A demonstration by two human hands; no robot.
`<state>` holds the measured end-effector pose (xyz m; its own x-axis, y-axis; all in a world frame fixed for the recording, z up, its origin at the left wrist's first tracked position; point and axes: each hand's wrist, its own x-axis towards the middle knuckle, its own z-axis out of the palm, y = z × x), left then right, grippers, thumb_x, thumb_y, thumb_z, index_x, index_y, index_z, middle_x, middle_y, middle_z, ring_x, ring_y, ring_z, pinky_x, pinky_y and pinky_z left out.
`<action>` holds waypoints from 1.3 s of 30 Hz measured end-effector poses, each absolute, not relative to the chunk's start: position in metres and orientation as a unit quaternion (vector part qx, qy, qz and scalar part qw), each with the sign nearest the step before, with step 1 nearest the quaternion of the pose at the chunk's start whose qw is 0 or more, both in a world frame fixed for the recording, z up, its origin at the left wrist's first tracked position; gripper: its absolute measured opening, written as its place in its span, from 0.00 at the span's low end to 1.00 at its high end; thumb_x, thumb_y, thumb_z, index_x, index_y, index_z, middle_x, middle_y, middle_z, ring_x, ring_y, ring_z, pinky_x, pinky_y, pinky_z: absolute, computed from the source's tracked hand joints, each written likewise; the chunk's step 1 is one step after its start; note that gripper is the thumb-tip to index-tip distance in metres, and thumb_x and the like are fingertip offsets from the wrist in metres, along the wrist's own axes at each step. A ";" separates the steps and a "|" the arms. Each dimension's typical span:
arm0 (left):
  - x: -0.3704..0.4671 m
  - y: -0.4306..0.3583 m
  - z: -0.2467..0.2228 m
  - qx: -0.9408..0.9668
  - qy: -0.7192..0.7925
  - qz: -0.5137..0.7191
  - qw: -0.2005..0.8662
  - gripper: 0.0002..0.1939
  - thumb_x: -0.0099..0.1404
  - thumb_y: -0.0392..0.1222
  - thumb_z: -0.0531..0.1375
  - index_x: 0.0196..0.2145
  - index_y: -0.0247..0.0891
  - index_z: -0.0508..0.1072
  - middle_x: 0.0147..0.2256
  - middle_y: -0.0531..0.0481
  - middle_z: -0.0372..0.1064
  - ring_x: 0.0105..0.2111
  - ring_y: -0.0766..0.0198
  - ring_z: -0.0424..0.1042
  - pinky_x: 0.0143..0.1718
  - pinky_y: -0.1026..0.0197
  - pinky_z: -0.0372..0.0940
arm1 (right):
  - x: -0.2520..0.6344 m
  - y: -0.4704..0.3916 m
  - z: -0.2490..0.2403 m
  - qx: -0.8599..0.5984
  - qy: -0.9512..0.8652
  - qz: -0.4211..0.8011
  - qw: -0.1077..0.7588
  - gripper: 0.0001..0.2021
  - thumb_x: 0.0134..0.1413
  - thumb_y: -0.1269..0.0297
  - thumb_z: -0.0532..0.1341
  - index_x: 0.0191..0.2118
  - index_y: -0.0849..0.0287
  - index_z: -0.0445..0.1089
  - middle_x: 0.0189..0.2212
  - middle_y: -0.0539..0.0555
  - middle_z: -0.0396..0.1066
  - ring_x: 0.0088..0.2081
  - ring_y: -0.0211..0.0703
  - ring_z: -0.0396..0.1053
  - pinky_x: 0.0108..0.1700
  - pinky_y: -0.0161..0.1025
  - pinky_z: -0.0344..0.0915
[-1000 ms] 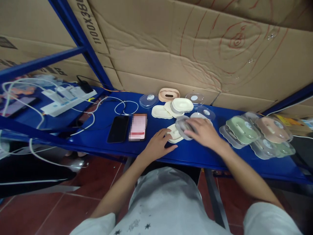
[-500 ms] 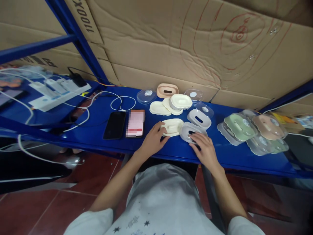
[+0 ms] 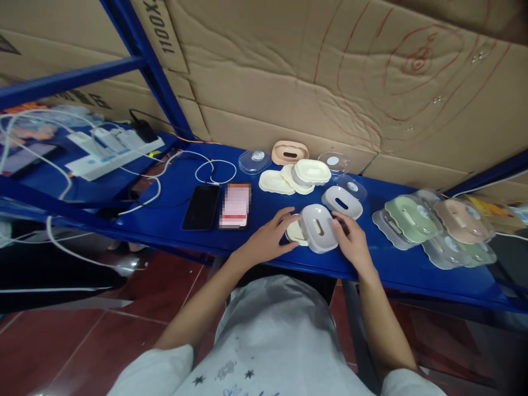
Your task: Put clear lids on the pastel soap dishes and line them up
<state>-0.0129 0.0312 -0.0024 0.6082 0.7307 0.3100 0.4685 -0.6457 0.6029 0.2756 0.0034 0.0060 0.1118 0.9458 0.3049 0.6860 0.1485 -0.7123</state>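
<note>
My right hand (image 3: 352, 239) grips the right side of a pale grey oval soap dish (image 3: 325, 228) with a slot in its middle. The dish is tilted and overlaps a cream wavy-edged tray (image 3: 295, 232). At the tray's left end, my left hand (image 3: 268, 237) has its thumb and fingers curved round the edge. A second grey slotted dish (image 3: 342, 202) lies just behind my right hand. Further back are a cream dish (image 3: 314, 171), a cream tray (image 3: 275, 181) and a peach slotted dish (image 3: 290, 153).
Clear lids (image 3: 254, 161) lie along the back by the cardboard wall. Two phones (image 3: 201, 207) rest left of my hands, near a white cable (image 3: 216, 171) and a power strip (image 3: 113, 157). Several lidded green, peach and grey dishes (image 3: 412, 220) are stacked at right.
My right hand has lifted the grey dish and brought it left, over part of the cream tray. The tray has shifted slightly right, with my left hand still at its edge.
</note>
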 end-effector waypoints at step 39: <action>-0.007 0.036 -0.011 0.905 0.306 0.291 0.054 0.18 0.78 0.44 0.59 0.62 0.42 0.75 0.65 0.39 0.68 0.70 0.45 0.61 0.68 0.40 0.62 | 0.261 -0.010 0.009 -0.432 -0.876 -0.040 0.212 0.18 0.76 0.65 0.57 0.66 0.53 0.70 0.64 0.58 0.73 0.67 0.52 0.69 0.66 0.56 0.64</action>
